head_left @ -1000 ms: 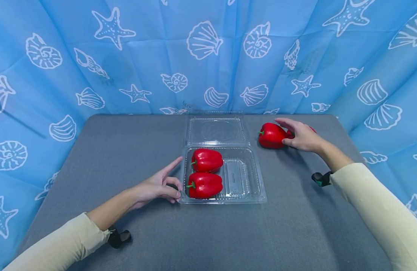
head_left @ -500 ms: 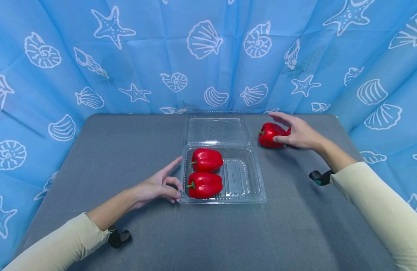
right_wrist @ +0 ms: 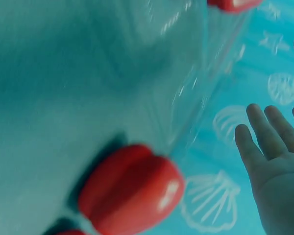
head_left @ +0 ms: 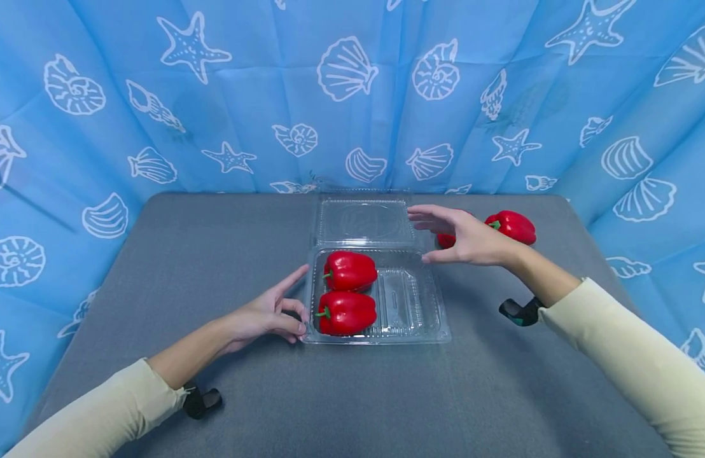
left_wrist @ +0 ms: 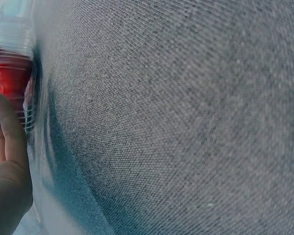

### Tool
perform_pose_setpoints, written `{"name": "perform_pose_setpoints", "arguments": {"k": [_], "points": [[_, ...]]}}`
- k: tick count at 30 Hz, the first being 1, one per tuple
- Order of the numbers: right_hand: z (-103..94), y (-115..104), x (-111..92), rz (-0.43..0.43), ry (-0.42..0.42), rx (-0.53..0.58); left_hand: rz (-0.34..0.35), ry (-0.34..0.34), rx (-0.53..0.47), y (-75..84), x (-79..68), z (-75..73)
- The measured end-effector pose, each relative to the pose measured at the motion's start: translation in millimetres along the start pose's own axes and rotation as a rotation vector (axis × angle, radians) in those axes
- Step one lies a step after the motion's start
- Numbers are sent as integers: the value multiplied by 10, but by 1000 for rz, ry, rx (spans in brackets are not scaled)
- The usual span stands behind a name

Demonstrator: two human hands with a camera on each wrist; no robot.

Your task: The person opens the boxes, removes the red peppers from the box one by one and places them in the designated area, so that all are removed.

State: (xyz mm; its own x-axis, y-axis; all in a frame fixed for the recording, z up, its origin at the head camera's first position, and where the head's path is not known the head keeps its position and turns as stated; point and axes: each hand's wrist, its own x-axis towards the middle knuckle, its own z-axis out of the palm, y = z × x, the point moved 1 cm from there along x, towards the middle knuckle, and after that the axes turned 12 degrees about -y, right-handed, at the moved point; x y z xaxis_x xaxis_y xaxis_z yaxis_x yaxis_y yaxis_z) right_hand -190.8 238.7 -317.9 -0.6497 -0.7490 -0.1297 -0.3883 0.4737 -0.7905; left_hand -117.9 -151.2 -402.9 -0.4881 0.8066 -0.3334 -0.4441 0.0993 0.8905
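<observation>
Two red bell peppers with green stems lie in the left half of an open clear plastic container (head_left: 395, 337), one pepper (head_left: 350, 270) behind the other (head_left: 347, 313). At the container's near left corner, my left hand (head_left: 266, 318) holds the rim between thumb and bent fingers, its index finger stretched along the side. My right hand (head_left: 464, 238) hovers by the container's far right corner, fingers spread and holding nothing. Behind it a red bell pepper (head_left: 446, 241) is mostly hidden. Farther right lies another bell pepper (head_left: 513, 227). A pepper (right_wrist: 132, 188) also shows below the palm in the right wrist view.
The container's clear lid (head_left: 364, 219) lies folded back behind its base. Grey cloth covers the table (head_left: 215, 235). A blue curtain (head_left: 261, 95) with white shell and starfish prints hangs right behind the table. Black straps (head_left: 200, 402) sit at both wrists.
My right hand has moved left from the loose peppers to the container's far right corner, uncovering the rightmost pepper. The left hand and the container stay put.
</observation>
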Motion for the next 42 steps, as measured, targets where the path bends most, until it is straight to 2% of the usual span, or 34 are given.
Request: {"name": "perform_pose_setpoints", "arguments": {"k": [9, 16, 33, 42], "points": [[371, -238, 174, -33, -186, 80, -2, 2, -6, -4, 2, -6], [579, -277, 256, -87, -278, 105, 5, -1, -8, -4, 12, -1], [796, -325, 374, -80, -390, 104, -4, -7, 5, -19, -10, -20], [882, -361, 419, -38, -435, 81, -24, 4, -4, -7, 16, -7]]}}
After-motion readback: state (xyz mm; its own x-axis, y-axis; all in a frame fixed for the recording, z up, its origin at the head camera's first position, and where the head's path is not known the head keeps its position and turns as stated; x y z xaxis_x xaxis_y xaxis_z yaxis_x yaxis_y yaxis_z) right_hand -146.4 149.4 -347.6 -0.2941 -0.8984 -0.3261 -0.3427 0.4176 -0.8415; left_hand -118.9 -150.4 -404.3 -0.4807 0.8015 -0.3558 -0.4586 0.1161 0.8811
